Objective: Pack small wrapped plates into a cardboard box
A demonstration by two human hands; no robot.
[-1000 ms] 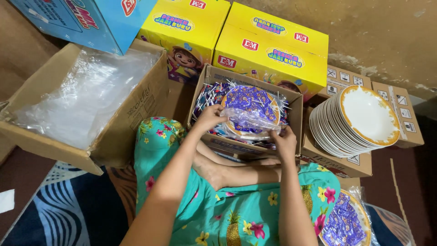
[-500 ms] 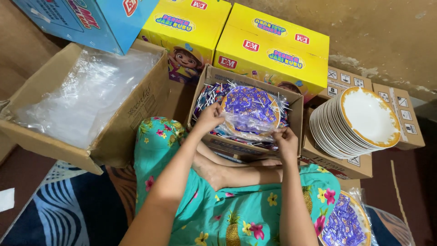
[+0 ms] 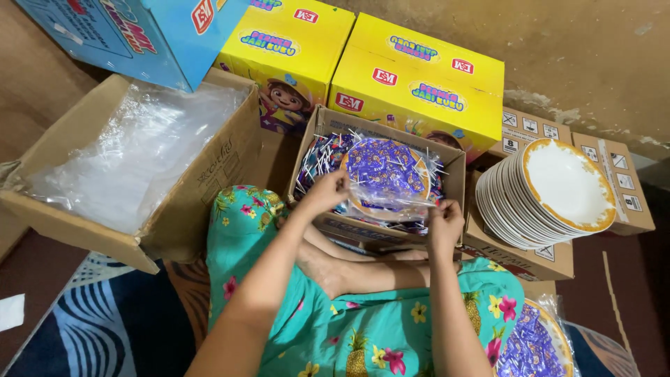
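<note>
While both forearms reach forward over the person's folded legs, the left hand (image 3: 326,190) pinches the near left edge of a clear plastic bag (image 3: 387,199), fingers curled shut on the film. The right hand (image 3: 444,222) grips the same bag at its near right edge, thumb and fingers closed on a fold, though the exact pinch is hard to make out. The bag is drawn over a gold-rimmed plate (image 3: 384,174) heaped with purple-wrapped lollipops, white sticks poking out around it. Plate and bag sit on top of an open cardboard box (image 3: 453,164) filled with more of the same lollipops, directly in front of the person. To the right leans a stack of white plates (image 3: 551,192) with gold rims on a brown carton. Left stands a large carton (image 3: 202,178) lined with clear plastic.
</note>
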